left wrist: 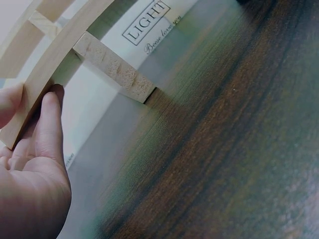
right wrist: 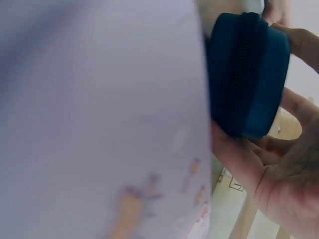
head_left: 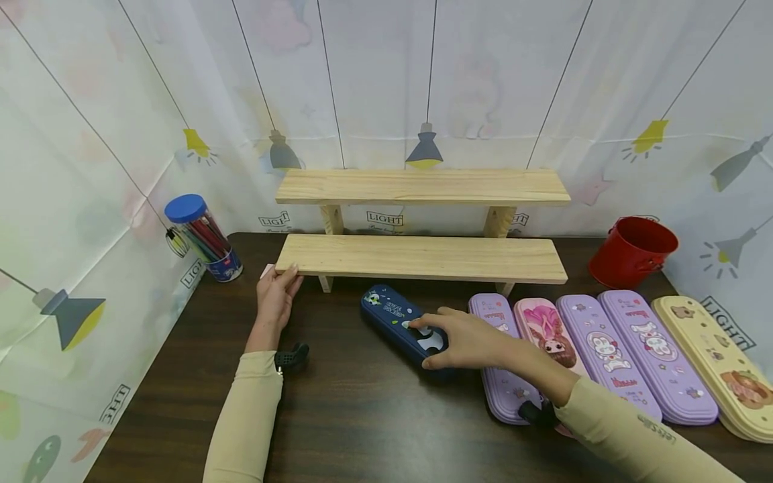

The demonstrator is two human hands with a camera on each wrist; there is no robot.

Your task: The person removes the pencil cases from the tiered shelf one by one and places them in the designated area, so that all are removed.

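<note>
A two-tier wooden shelf (head_left: 423, 256) stands on the dark table against the back sheet. My left hand (head_left: 277, 300) grips the left end of its lower board; in the left wrist view the thumb (left wrist: 9, 104) is on one face and the fingers on the other. In front of the shelf, a dark blue pencil case (head_left: 389, 315) with a panda print lies slantwise. My right hand (head_left: 471, 339) holds its near right end, fingers spread across the width. The right wrist view shows the zipped end of the case (right wrist: 249, 74) between thumb and fingers.
To the right lie several pencil cases: purple (head_left: 504, 382), pink (head_left: 546, 329), two more purple ones and a yellow one (head_left: 709, 362). A red bucket (head_left: 634, 251) stands behind them. At back left is a blue-lidded tub of coloured pencils (head_left: 208, 238).
</note>
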